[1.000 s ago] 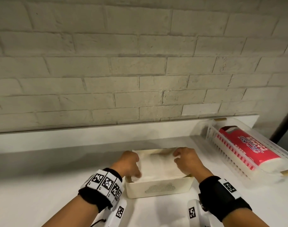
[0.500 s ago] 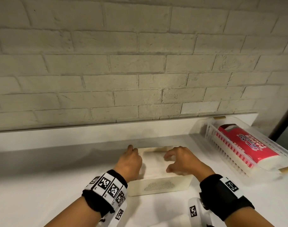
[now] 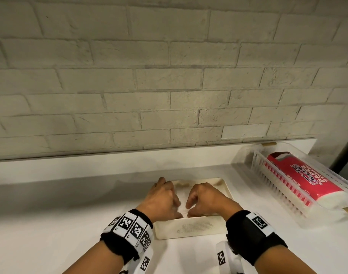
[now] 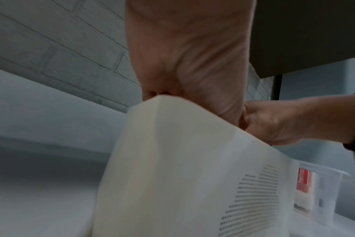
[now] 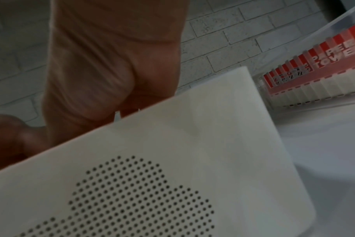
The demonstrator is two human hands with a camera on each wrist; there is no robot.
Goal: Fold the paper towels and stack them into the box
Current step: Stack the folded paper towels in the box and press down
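A cream box (image 3: 192,228) with a dotted front wall stands on the white counter; the wrist views show the same wall (image 4: 182,176) (image 5: 172,160) from close up. Both hands reach down into it. My left hand (image 3: 163,198) lies over the left half with its fingers stretched forward and down. My right hand (image 3: 206,200) is beside it with bent fingers pointing down. Their thumbs nearly meet at the near wall. Only a sliver of white paper towel (image 3: 183,210) shows between them. The box rim hides the fingertips in both wrist views.
A clear slatted basket (image 3: 327,214) at the right holds a red paper towel pack (image 3: 299,182). A white ledge (image 3: 109,165) and a brick wall close off the back. Bare white counter lies left of the box.
Both hands have moved from the towel's outer edges to the middle of the box. The towel, held up at the rim a second ago, now lies down inside.
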